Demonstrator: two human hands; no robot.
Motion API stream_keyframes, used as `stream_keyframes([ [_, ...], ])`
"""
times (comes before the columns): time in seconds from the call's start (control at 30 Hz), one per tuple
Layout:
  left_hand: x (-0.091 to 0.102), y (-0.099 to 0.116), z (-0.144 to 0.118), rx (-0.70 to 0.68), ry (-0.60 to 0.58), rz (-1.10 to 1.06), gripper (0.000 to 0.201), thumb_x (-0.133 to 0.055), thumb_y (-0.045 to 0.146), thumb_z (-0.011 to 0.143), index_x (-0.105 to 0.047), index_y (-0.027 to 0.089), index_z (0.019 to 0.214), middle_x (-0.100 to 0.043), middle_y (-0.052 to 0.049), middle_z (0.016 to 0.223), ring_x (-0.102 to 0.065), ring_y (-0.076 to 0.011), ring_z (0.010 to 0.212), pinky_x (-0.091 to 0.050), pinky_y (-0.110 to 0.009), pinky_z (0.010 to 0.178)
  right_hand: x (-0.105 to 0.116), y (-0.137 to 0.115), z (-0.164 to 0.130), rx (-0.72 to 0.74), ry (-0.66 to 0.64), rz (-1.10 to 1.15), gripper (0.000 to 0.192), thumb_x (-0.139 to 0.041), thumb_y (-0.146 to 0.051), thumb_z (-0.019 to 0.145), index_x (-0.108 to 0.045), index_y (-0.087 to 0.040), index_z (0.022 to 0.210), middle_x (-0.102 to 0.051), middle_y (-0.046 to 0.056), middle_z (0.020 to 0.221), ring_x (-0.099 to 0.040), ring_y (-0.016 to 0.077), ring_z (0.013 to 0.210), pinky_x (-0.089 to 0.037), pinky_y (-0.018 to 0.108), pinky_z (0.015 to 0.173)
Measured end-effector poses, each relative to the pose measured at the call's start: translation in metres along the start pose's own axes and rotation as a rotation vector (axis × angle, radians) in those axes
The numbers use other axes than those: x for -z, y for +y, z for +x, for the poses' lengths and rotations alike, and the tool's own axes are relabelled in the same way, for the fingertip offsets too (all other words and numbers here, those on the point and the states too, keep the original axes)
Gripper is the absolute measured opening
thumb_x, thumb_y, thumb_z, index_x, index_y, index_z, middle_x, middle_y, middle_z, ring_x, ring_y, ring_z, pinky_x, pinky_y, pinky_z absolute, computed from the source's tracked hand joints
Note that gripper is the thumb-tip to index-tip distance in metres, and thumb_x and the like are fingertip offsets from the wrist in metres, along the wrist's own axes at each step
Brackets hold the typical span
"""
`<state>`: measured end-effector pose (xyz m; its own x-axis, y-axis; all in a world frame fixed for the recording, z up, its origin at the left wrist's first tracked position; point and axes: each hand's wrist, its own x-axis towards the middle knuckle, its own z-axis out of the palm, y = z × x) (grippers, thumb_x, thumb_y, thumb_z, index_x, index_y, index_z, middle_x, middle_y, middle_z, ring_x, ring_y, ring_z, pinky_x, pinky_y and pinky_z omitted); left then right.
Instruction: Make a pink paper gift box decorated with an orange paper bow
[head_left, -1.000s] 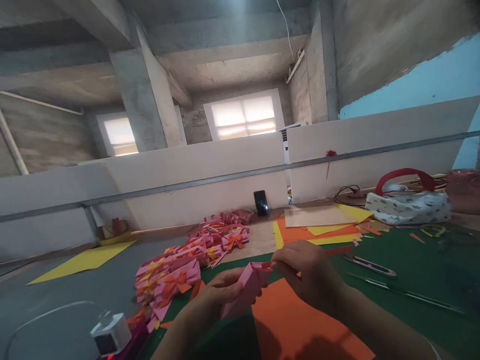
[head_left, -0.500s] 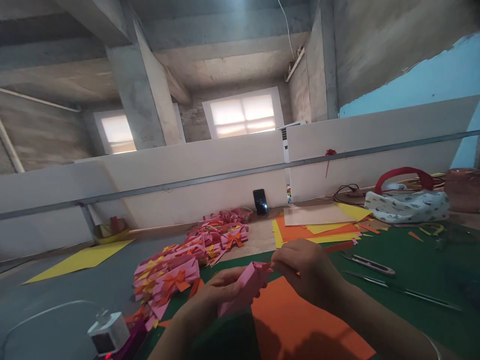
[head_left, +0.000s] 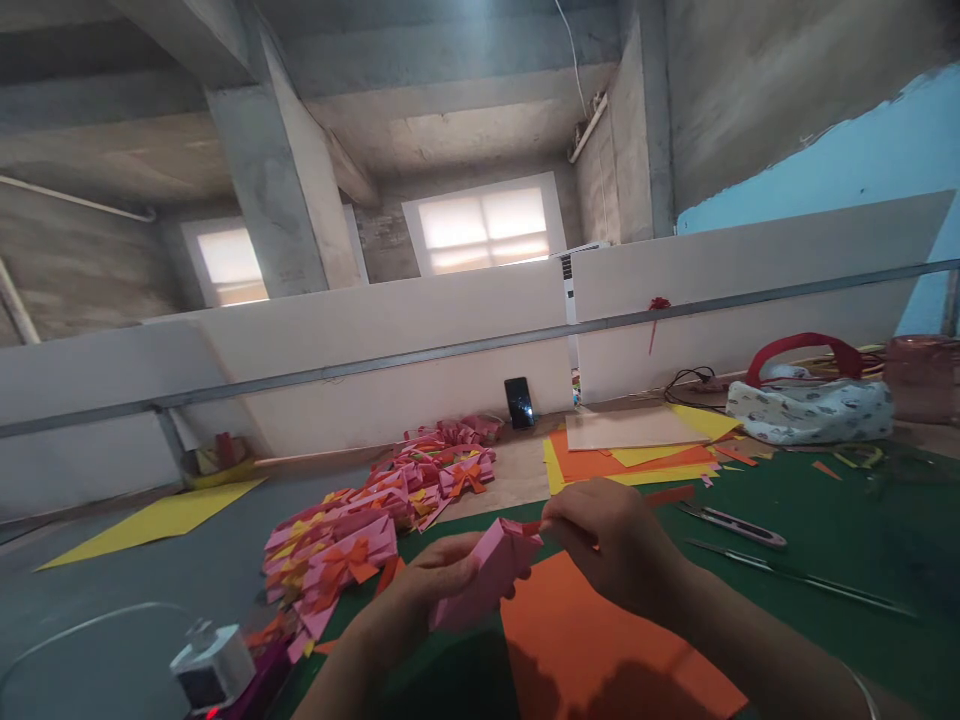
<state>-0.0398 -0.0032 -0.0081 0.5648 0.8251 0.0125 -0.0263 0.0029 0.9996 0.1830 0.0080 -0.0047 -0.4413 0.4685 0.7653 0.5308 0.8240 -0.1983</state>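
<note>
Left hand: left hand [head_left: 427, 585] closed around the lower end of a folded pink paper piece [head_left: 484, 570], held above the bench [head_left: 825, 520].
Right hand: right hand [head_left: 607, 535] pinches a narrow red strip [head_left: 534, 526] at the top end of the pink piece, thumb and fingers shut on it.
Pink piece: tilted, upper end toward the right hand, over the edge of an orange sheet [head_left: 592, 650] lying on the green mat.
Left of hands: pile of finished pink pieces with orange and yellow bows [head_left: 375, 520]; small white device [head_left: 214, 668] at the near corner.
Right of hands: snips [head_left: 731, 522] and long tweezers [head_left: 795, 578] flat on the mat, well apart from the hands.
Far side: stack of orange and yellow sheets [head_left: 630, 455], phone [head_left: 519, 403] leaning on the partition, patterned bag with red handle [head_left: 810, 400].
</note>
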Motion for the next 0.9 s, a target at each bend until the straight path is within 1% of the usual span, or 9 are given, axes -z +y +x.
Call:
stream_keyframes([
  [0.2,0.0001,0.0001,-0.0004,-0.008,0.002,-0.016,0.049,-0.063,0.044,0.069,-0.063,0.016,0.109,-0.065,-0.009,0.089,-0.055,-0.0202,0.083,-0.04,-0.027,0.071,-0.0006,-0.0006,-0.0014,0.008,0.002,-0.003,0.016,-0.046,-0.015,0.083,-0.056,-0.017,0.07,-0.058,0.001,0.062,-0.046,0.0127,0.059,-0.028,0.025,0.056],
  [0.37,0.0009,-0.0002,0.0003,-0.022,-0.037,-0.015,0.049,-0.062,0.045,0.07,-0.062,0.018,0.111,-0.066,-0.008,0.091,-0.055,-0.0183,0.081,-0.04,-0.025,0.069,-0.0006,-0.0002,-0.0004,0.006,0.014,0.03,0.015,-0.046,-0.015,0.083,-0.058,-0.017,0.075,-0.062,0.002,0.068,-0.05,0.0131,0.063,-0.029,0.025,0.057],
  [0.47,0.0021,-0.0013,0.001,-0.02,-0.032,-0.02,0.05,-0.062,0.045,0.07,-0.061,0.018,0.112,-0.065,-0.008,0.093,-0.055,-0.0188,0.083,-0.04,-0.026,0.07,0.0,-0.0001,0.0004,0.021,0.002,0.019,0.017,-0.046,-0.015,0.083,-0.057,-0.017,0.071,-0.059,0.001,0.063,-0.047,0.0122,0.059,-0.029,0.024,0.055],
  [0.6,0.0035,-0.0022,0.0019,-0.001,-0.031,-0.004,0.049,-0.063,0.046,0.069,-0.063,0.016,0.108,-0.066,-0.009,0.088,-0.055,-0.0189,0.08,-0.04,-0.026,0.067,0.0008,-0.0004,0.001,0.043,-0.013,-0.01,0.018,-0.045,-0.016,0.084,-0.056,-0.017,0.069,-0.056,-0.001,0.06,-0.045,0.0112,0.057,-0.027,0.023,0.054],
  [0.7,0.0025,-0.0011,0.0021,0.012,-0.035,0.017,0.049,-0.063,0.046,0.069,-0.064,0.015,0.107,-0.066,-0.008,0.084,-0.055,-0.0175,0.076,-0.039,-0.025,0.067,0.0015,-0.0003,0.0011,0.051,-0.055,-0.05,0.019,-0.046,-0.017,0.084,-0.055,-0.017,0.067,-0.054,-0.001,0.057,-0.043,0.0108,0.055,-0.026,0.024,0.053],
  [0.8,0.0002,0.0006,0.0015,0.023,-0.021,0.039,0.051,-0.064,0.047,0.068,-0.063,0.016,0.108,-0.065,-0.009,0.093,-0.055,-0.0195,0.082,-0.039,-0.027,0.07,0.0024,0.0002,0.0006,0.05,-0.126,-0.102,0.019,-0.046,-0.018,0.083,-0.056,-0.018,0.068,-0.056,-0.001,0.058,-0.043,0.0112,0.055,-0.025,0.025,0.053],
  [0.9,-0.0016,0.0018,0.0006,0.057,-0.032,0.065,0.05,-0.062,0.048,0.069,-0.063,0.016,0.108,-0.065,-0.009,0.099,-0.054,-0.0207,0.086,-0.039,-0.027,0.071,0.0038,0.0005,0.0001,0.053,-0.208,-0.13,0.018,-0.046,-0.018,0.084,-0.058,-0.019,0.07,-0.061,-0.001,0.062,-0.046,0.0113,0.057,-0.025,0.026,0.054],
])
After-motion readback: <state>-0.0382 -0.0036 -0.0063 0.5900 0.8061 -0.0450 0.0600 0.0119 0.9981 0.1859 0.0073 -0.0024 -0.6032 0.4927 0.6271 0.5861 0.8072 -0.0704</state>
